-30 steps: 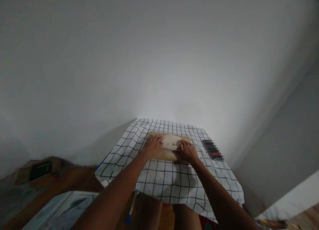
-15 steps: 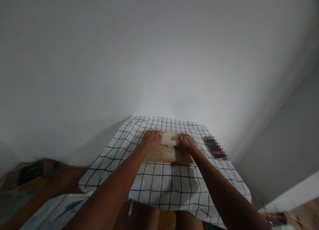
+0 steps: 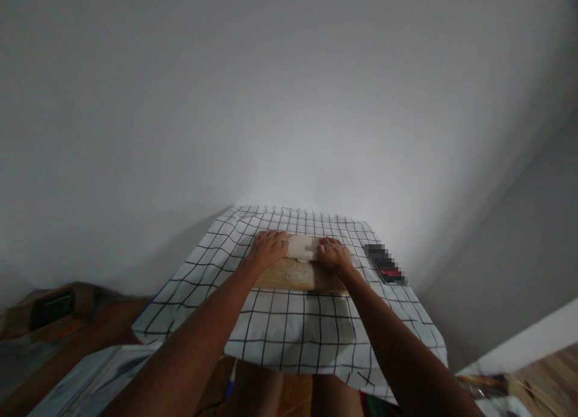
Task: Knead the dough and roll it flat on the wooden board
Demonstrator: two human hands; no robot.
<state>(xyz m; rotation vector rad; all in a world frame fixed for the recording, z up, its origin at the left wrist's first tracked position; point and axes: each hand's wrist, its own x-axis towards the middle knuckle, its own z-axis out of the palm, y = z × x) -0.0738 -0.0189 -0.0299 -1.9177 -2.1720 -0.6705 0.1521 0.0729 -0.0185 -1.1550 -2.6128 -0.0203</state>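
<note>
A wooden board (image 3: 289,275), dusted with flour, lies on a checked tablecloth. Across its far half, between my hands, is a pale, floury band with a straight near edge; it looks like a rolling pin (image 3: 301,253), over a thin pale sheet like dough that I cannot clearly separate from it. My left hand (image 3: 270,247) is closed over the left end, fingers pointing away from me. Over the right end my right hand (image 3: 333,253) is closed too, with the fingers curled. Both palms hide what lies beneath them.
The white tablecloth (image 3: 289,327) with black grid lines covers a small table against a grey-white wall (image 3: 289,104). A dark, pixelated object (image 3: 386,265) lies at its right edge. Down at the left stand a wooden item (image 3: 54,308) and a pale box-like thing (image 3: 94,381).
The whole view has shifted slightly, so the table and board appear a little further left and higher. Both hands keep their hold at the two ends; any movement along the board is slight.
</note>
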